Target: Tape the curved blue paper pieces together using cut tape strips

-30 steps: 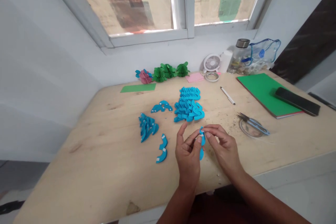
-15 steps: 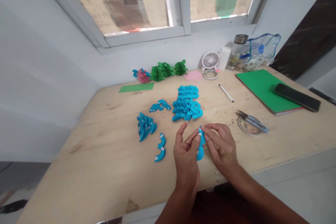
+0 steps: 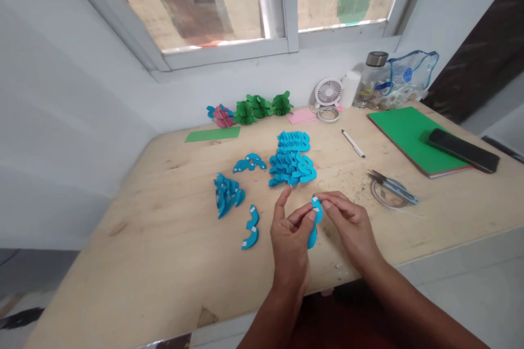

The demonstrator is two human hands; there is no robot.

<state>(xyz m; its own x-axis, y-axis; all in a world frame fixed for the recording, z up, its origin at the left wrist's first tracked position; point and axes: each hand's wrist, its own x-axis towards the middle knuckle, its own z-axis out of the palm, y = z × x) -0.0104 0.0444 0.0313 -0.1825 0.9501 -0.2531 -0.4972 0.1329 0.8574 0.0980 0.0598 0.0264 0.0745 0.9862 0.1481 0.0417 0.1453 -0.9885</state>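
Note:
A curved blue paper cutout [image 3: 313,235] with small white patches is held between my hands near the table's front edge. My left hand [image 3: 291,242] pinches it between thumb and a finger, its index finger raised, with something small and white near that fingertip. The fingertips of my right hand [image 3: 351,223] close on the cutout's upper end. Just beyond them lies a stack of folded blue cutouts [image 3: 291,168]. To the left are a loose blue cutout with white patches [image 3: 252,223], a folded blue pile [image 3: 227,195] and another patched blue cutout [image 3: 249,163].
Thread snips [image 3: 395,188] lie on a coil at right, near a pen [image 3: 352,143], a green folder [image 3: 409,133] and a black case [image 3: 462,150]. Along the wall stand green paper shapes [image 3: 258,108], a small fan [image 3: 328,91], a tape roll [image 3: 328,114] and a bottle [image 3: 370,80].
My right hand's fingers have shifted slightly right, uncovering more of the cutout's upper end and its white patches. My left hand keeps its pinch nearly in place.

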